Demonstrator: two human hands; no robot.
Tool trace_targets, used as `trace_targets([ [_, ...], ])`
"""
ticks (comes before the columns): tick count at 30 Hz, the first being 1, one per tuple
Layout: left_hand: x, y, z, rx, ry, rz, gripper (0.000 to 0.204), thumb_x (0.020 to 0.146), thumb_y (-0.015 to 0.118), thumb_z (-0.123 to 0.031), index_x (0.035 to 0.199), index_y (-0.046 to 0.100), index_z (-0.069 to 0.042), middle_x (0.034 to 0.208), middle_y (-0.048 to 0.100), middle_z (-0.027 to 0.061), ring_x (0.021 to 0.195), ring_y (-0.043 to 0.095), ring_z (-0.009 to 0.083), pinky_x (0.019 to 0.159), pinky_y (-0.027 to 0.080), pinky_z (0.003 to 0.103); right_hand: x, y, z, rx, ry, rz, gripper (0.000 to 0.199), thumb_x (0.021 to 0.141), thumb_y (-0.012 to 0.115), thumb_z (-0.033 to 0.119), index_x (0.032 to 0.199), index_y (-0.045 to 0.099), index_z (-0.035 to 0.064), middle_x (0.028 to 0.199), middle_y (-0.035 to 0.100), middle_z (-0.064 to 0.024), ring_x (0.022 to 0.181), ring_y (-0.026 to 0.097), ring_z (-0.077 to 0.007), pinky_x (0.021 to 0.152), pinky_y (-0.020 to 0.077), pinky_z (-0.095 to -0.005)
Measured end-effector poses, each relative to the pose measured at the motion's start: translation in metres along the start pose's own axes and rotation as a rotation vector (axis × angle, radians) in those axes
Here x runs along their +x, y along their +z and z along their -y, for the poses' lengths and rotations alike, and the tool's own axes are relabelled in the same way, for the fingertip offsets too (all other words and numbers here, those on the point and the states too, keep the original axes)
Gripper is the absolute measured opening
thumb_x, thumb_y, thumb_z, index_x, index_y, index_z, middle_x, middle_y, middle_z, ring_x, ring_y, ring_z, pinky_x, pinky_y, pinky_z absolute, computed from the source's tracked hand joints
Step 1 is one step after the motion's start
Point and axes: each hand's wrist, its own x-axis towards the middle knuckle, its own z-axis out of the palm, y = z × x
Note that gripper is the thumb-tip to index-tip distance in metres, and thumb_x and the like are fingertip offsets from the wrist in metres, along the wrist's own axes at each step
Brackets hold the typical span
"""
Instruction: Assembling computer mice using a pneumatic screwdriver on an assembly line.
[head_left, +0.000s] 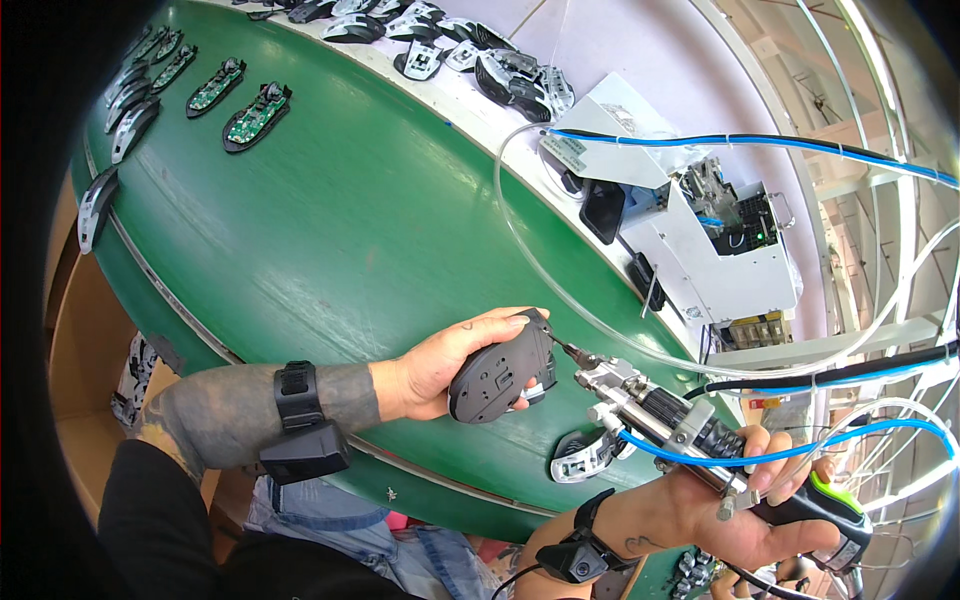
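Observation:
My left hand grips a black computer mouse, its flat underside with holes and slots turned up toward me. The thumb lies across the mouse's far end and the fingers wrap beneath it. In my right hand is a powered screwdriver with a silver and black body and air tubes. Its thin bit points left and meets the mouse's far right end; whether it sits in a screw hole I cannot tell. On the green belt below the screwdriver lies a grey-and-black mouse shell.
The green conveyor belt carries open mouse bases with circuit boards and several shells at the far left. More shells line the white ledge. A white feeder machine stands at right. Clear and blue tubes hang around the screwdriver.

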Motion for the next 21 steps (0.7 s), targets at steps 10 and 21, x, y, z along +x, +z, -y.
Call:
trace_targets([
  [10,-0.005,0.008,0.0,0.038,0.013,0.02,0.048,0.095,0.045,-0.028,0.137,0.033,-0.009,0.121,0.048,0.0131,0.092,0.061,0.0222,0.079,0.056,0.04,-0.001,0.0,0.002,0.034,-0.002,0.029,0.051,0.084,0.061,0.048,0.099,0.045,0.0029,0.065,0.042,0.0005,0.054,0.045,-0.0112,0.052,0.038,-0.0242],
  [21,0.01,-0.011,-0.021,0.095,0.229,-0.263,0.044,0.092,0.052,-0.03,0.131,0.041,-0.013,0.103,0.053,0.0068,0.085,0.059,0.0185,0.074,0.054,0.036,-0.004,0.003,0.009,0.061,0.023,0.074,0.046,0.084,0.062,0.045,0.097,0.043,0.0046,0.063,0.039,0.001,0.056,0.043,-0.0109,0.057,0.0367,-0.0251],
])
